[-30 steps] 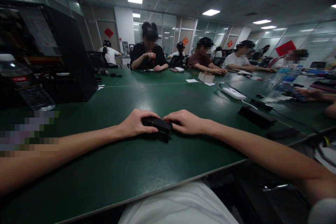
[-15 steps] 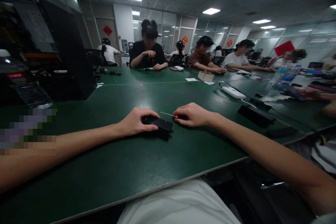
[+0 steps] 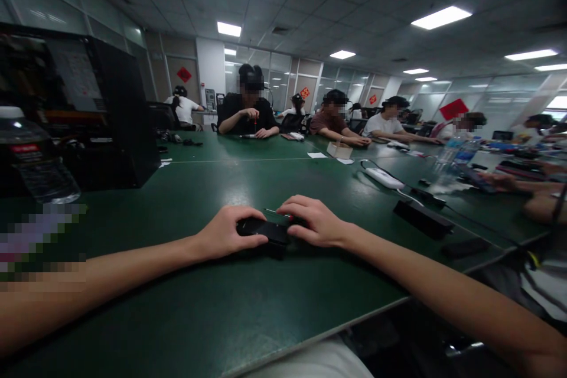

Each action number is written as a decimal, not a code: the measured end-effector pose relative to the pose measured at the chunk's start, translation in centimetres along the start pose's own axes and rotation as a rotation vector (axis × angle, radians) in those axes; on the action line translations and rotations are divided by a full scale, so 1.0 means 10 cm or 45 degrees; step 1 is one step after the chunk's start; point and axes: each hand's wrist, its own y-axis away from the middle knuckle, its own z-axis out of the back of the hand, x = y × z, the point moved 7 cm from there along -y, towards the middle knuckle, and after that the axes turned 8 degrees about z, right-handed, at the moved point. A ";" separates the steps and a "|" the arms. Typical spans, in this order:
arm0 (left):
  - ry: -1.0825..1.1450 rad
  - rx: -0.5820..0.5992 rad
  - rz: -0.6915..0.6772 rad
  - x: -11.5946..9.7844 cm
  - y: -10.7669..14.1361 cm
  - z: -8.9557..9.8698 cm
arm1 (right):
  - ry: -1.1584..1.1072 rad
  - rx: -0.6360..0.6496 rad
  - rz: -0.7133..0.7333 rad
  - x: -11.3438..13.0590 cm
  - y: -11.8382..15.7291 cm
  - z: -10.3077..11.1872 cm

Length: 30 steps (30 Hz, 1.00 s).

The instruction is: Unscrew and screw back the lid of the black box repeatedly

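Observation:
My left hand grips the left end of a flat black case on the green table, thumb along the near side and fingers over the far side. Just right of the case, my right hand is open, its fingers stretched forward and the thumb apart from them. A small screwdriver with a thin metal shaft and a bit of red at its handle lies beyond the case, partly hidden under those fingers. Whether my right thumb touches the case's end, I cannot tell.
An open computer tower and a water bottle stand left. Rightward lie a white power strip, cables and a black block. A small box sits further back. Several people work around the table.
My right hand has loosened from the screwdriver and shifted left, towards the case. The screwdriver stays by the case. The camera view has tilted up and turned slightly right.

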 end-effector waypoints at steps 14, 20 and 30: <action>0.105 -0.055 0.047 -0.02 0.06 0.01 | -0.074 -0.096 0.024 0.28 -0.13 -0.03; 0.120 -0.061 0.050 -0.01 0.05 0.02 | -0.051 -0.133 0.040 0.28 -0.11 -0.02; 0.120 -0.059 0.056 -0.02 0.04 0.04 | -0.089 -0.146 -0.016 0.24 -0.10 -0.01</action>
